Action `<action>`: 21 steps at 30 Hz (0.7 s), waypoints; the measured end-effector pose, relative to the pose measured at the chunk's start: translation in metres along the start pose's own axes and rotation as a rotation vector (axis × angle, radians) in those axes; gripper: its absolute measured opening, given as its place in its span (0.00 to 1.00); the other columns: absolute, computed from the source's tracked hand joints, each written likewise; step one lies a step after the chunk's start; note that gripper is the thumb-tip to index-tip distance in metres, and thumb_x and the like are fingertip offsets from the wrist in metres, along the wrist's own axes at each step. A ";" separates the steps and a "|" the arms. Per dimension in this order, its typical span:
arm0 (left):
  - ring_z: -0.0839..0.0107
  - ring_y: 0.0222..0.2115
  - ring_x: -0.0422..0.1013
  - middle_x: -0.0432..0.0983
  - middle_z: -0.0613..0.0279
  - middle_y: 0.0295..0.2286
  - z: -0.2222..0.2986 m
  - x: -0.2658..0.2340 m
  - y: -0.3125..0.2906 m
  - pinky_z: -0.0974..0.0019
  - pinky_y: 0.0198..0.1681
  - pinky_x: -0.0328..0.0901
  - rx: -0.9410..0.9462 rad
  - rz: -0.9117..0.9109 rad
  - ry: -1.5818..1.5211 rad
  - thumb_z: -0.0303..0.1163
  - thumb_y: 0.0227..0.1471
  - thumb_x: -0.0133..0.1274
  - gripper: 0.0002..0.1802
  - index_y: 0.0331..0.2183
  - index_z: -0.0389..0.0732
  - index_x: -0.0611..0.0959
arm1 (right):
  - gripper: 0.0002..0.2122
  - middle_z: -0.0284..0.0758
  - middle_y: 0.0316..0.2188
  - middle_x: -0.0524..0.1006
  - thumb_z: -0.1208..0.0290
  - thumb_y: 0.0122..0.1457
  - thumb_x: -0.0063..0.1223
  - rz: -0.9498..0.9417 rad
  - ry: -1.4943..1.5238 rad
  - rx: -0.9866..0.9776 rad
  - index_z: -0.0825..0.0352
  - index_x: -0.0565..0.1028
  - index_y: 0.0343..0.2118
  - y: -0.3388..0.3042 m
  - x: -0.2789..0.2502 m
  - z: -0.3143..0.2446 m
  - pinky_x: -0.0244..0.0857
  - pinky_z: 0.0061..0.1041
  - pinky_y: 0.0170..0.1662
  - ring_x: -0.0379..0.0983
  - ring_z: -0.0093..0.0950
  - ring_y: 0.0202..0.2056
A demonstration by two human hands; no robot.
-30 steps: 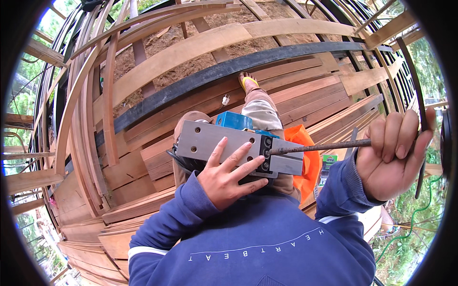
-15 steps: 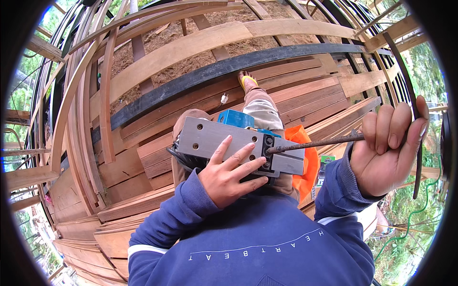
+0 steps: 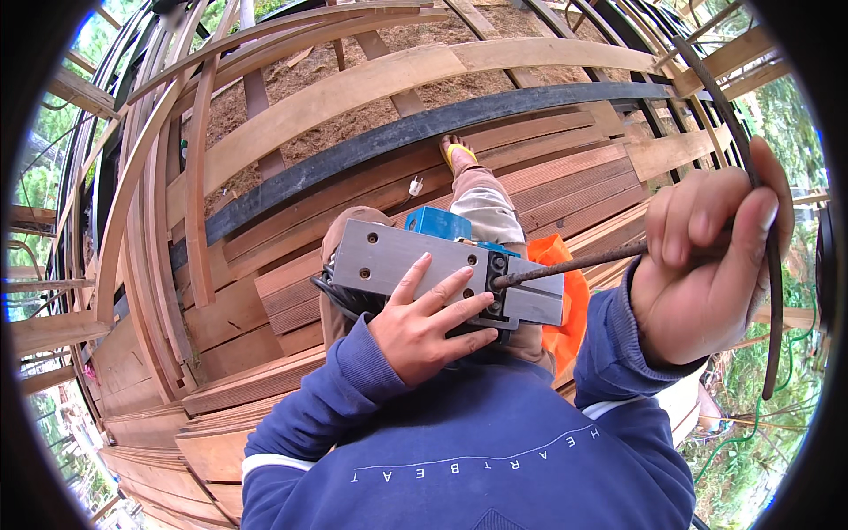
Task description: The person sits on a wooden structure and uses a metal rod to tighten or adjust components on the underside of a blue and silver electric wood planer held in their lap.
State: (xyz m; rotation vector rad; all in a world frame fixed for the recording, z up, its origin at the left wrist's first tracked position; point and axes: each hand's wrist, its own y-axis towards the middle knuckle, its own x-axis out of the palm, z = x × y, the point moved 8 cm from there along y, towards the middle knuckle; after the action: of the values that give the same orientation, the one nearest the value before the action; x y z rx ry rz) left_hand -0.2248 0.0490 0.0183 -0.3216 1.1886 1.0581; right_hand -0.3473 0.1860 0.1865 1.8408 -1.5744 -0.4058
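An electric planer (image 3: 415, 256) lies upside down on my lap, its grey metal sole up and its blue body underneath. My left hand (image 3: 426, 327) rests flat on the sole, fingers spread, next to the black blade slot. My right hand (image 3: 707, 265) is closed around a long rusty metal key (image 3: 574, 263). The key's tip sits in the blade slot at the sole's right part.
I sit on stacked wooden planks (image 3: 265, 309). One leg stretches ahead with a yellow sandal (image 3: 458, 155) near a black beam (image 3: 424, 128). An orange cloth (image 3: 565, 291) lies by my right thigh. A white plug (image 3: 413, 186) lies on the boards. Curved wooden slats stand at the left.
My right hand has lifted closer to the camera and turned slightly with the key. The left hand and the planer have stayed in place.
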 end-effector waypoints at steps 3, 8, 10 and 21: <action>0.59 0.60 0.64 0.71 0.66 0.55 -0.001 -0.001 0.002 0.32 0.64 0.50 0.012 -0.011 -0.006 0.33 0.47 0.57 0.23 0.47 0.62 0.83 | 0.18 0.25 0.21 0.58 0.65 0.74 0.33 -0.340 0.355 0.014 0.69 0.65 0.58 0.002 0.012 0.003 0.47 0.17 0.19 0.48 0.15 0.17; 0.58 0.56 0.68 0.75 0.67 0.52 -0.002 -0.008 0.006 0.36 0.61 0.56 0.001 -0.005 -0.040 0.32 0.43 0.59 0.24 0.45 0.63 0.85 | 0.17 0.25 0.20 0.57 0.64 0.74 0.32 -0.439 0.576 0.076 0.68 0.66 0.58 0.008 0.008 0.018 0.46 0.18 0.19 0.47 0.15 0.16; 0.58 0.56 0.69 0.75 0.63 0.52 -0.007 -0.017 0.013 0.39 0.61 0.58 -0.037 -0.003 -0.164 0.32 0.46 0.59 0.20 0.45 0.57 0.85 | 0.19 0.25 0.20 0.56 0.60 0.73 0.32 -0.352 0.565 0.086 0.68 0.66 0.58 0.006 0.003 0.018 0.46 0.18 0.18 0.47 0.15 0.16; 0.57 0.53 0.70 0.75 0.46 0.48 -0.010 -0.069 0.182 0.58 0.56 0.65 0.204 0.137 -2.143 0.54 0.65 0.40 0.34 0.57 0.35 0.70 | 0.32 0.27 0.14 0.57 0.42 0.69 0.30 -0.054 0.490 0.067 0.74 0.69 0.52 0.004 0.004 0.018 0.46 0.21 0.17 0.48 0.17 0.14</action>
State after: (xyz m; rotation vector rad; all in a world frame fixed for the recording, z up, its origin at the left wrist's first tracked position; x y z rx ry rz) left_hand -0.3765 0.1011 0.1297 0.9375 -0.6580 0.7431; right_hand -0.3611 0.1764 0.1768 1.8567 -1.2149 0.0776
